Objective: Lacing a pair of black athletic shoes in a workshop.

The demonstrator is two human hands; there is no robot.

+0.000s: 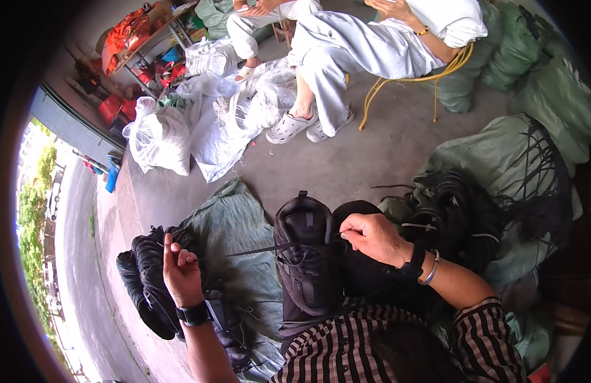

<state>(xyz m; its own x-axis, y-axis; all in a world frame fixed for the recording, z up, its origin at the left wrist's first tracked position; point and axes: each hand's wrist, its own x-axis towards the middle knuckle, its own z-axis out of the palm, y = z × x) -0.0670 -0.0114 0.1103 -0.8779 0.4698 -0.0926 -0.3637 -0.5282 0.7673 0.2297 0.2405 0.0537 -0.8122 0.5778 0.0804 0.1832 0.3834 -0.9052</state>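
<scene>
Head view: right hand [372, 237] pinches the lace [270, 248] at the black shoe [306, 258], left hand [179, 271] pinching its far end at nine o'clock; lacing looks partly done.

I sit on a grey concrete floor [372, 153] in daylight, with a road [75, 255] and green trees [33, 191] outside at nine o'clock. At eleven o'clock stands a cluttered metal rack [148, 45], white plastic sacks [158, 137] below it. Green sacks [551, 83] pile up at two o'clock beside a yellow chair [404, 80], and a green woven sheet [234, 220] lies before me.
</scene>
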